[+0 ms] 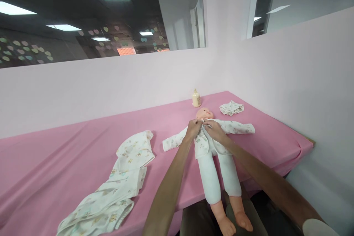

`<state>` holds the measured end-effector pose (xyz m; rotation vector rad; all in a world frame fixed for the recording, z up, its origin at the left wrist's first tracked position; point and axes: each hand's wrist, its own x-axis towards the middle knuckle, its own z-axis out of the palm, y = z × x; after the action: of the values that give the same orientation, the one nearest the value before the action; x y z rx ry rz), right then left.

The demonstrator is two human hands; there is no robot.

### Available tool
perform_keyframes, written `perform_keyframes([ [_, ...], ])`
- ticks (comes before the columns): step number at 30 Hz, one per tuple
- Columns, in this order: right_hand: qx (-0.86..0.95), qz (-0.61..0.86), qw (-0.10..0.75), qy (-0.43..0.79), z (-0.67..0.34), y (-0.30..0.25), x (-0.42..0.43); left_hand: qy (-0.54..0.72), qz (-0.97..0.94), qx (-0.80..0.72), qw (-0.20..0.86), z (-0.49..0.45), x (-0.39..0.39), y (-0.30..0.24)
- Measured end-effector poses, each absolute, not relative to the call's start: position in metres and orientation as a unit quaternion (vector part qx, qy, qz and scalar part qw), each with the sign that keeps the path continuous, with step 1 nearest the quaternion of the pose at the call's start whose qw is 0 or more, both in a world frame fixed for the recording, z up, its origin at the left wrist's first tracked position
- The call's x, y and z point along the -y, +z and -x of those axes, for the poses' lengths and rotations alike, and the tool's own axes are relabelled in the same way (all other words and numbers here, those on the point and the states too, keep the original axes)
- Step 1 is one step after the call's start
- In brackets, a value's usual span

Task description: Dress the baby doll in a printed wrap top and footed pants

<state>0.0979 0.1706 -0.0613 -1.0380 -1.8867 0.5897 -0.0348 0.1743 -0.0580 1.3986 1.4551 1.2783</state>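
A baby doll (pixel 205 113) lies on its back with its head away from me and its feet past the table's front edge. It wears a patterned white jacket (pixel 201 145) with both sleeves spread out, and its legs are covered in plain white cloth. Just below the doll's chin, my left hand (pixel 194 128) pinches the left side of the jacket's neck opening. My right hand (pixel 214 129) is closed on the other side of that opening, close to the left. Below the hands the jacket's front hangs apart. The fingertips partly hide the fastening.
Patterned white baby clothes (pixel 121 180) lie spread to the left on the pink sheet (pixel 69 155). Behind the doll's head stands a cream pump bottle (pixel 196 99). A folded patterned cloth (pixel 231 108) sits at the back right. Walls border the table's back and right sides.
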Motion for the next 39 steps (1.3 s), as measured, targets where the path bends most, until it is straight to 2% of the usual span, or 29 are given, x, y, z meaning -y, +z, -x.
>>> perform_keyframes([
  [3,0.759,0.44,0.432,0.208,-0.097,-0.063,-0.169,0.506,-0.534,-0.569,0.367,0.031,-0.174,-0.057],
  [8,0.791,0.486,0.355,0.112,-0.097,-0.066,-0.165,0.512,-0.508,-0.574,0.389,0.028,-0.174,-0.054],
  [13,0.817,0.48,0.318,0.042,-0.099,-0.067,-0.156,0.506,-0.477,-0.574,0.432,0.031,-0.176,-0.053],
  [25,0.8,0.469,0.374,0.033,-0.102,-0.077,-0.155,0.496,-0.52,-0.554,0.42,0.035,-0.158,-0.047],
  [27,0.783,0.483,0.391,0.023,-0.106,-0.079,-0.151,0.489,-0.535,-0.572,0.383,0.039,-0.15,-0.047],
  [32,0.756,0.508,0.413,0.029,-0.117,-0.08,-0.141,0.391,-0.607,-0.673,0.159,0.041,-0.132,-0.049],
  [39,0.668,0.488,0.508,0.242,-0.122,-0.066,-0.147,0.343,-0.6,-0.719,0.076,0.028,-0.124,-0.049],
])
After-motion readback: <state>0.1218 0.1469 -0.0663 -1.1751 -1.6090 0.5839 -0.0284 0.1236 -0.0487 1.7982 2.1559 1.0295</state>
